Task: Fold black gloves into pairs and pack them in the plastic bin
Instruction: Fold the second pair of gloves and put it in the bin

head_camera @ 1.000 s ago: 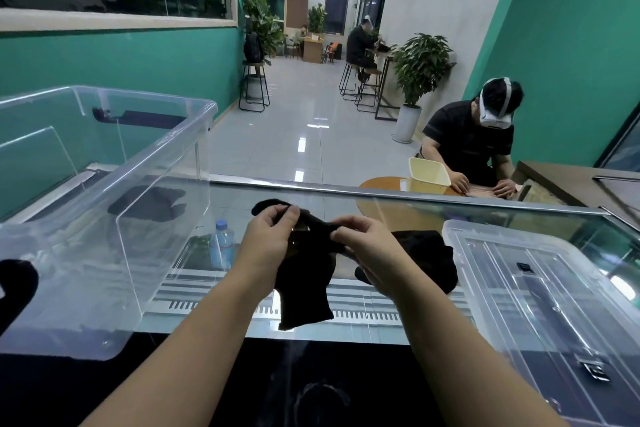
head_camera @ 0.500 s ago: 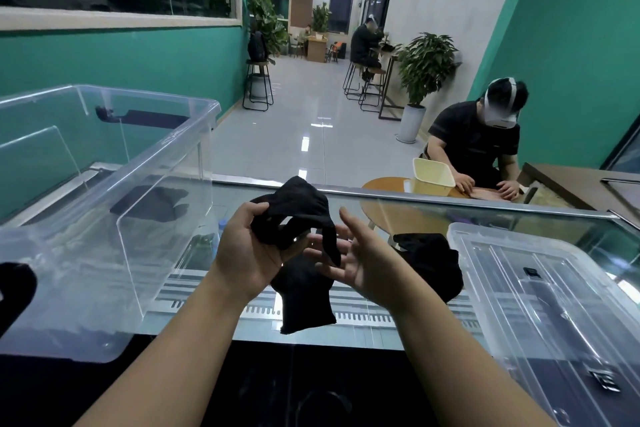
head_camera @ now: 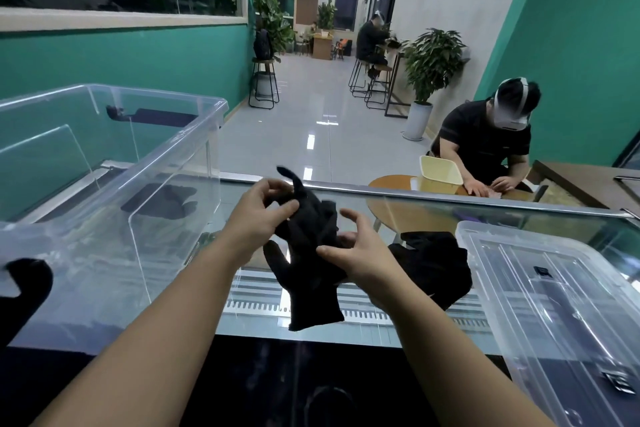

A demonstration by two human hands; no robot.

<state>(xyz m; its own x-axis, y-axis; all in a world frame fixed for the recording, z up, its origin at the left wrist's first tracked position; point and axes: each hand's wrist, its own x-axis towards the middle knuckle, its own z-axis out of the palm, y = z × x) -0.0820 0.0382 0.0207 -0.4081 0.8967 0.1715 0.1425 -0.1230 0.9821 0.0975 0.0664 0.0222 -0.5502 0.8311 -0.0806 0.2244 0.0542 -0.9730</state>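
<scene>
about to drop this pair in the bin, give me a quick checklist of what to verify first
1. Left hand has a grip on the black gloves: ok, it pinches the upper part.
2. Right hand has a grip: ok, thumb and fingers pinch the middle.
3. Pair folded compact: not ok, cuff end hangs loose and a finger sticks up.
4. Clear plastic bin open: ok, its lid lies to the right.
5. Remaining gloves: not ok, another black pile waits on the glass counter.
</scene>
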